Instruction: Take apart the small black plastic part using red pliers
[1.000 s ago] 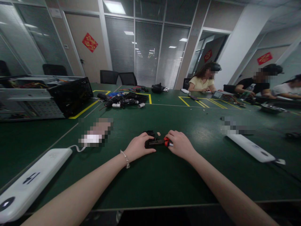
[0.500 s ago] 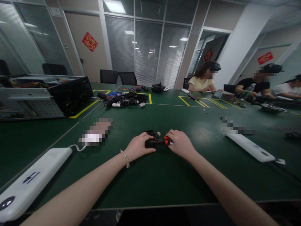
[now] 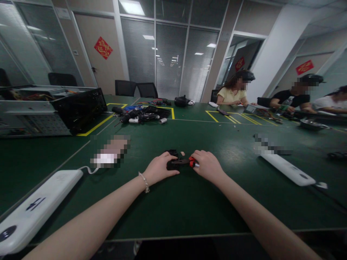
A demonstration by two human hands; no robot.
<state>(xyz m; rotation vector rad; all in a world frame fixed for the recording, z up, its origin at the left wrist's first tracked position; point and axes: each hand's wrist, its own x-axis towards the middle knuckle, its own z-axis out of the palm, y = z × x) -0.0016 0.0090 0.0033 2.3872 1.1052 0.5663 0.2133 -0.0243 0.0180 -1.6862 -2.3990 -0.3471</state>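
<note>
A green table (image 3: 200, 206) with yellow tape (image 3: 94, 128) marked on it fills the lower part of this office. Behind it are a glass wall (image 3: 170, 61) with blinds, a pale door (image 3: 105, 61) bearing a red paper diamond (image 3: 103, 47), and black chairs (image 3: 125, 88). An opened computer case (image 3: 78, 112) lies at the left; a heap of tools and cables (image 3: 148, 112) sits farther back. Three people are seated at the far right.

At the middle of the near part of the table, the left hand (image 3: 159, 167) has its thumb and forefinger parted around a small black part (image 3: 172, 153). The right hand (image 3: 208, 164) has its fingers curled closed on the red handles of pliers (image 3: 183, 162), whose dark nose points to the left hand. A pale scrap (image 3: 182, 154) lies just beyond the pliers.

The fingers cover much of the black part, and the tips of the pliers blend into it, so whether they grip anything is unclear. A phone (image 3: 112, 150) is blurred into squares. The computer case, a long white device (image 3: 40, 206) and the farthest person (image 3: 332, 103) are cut off by the picture's edges.
</note>
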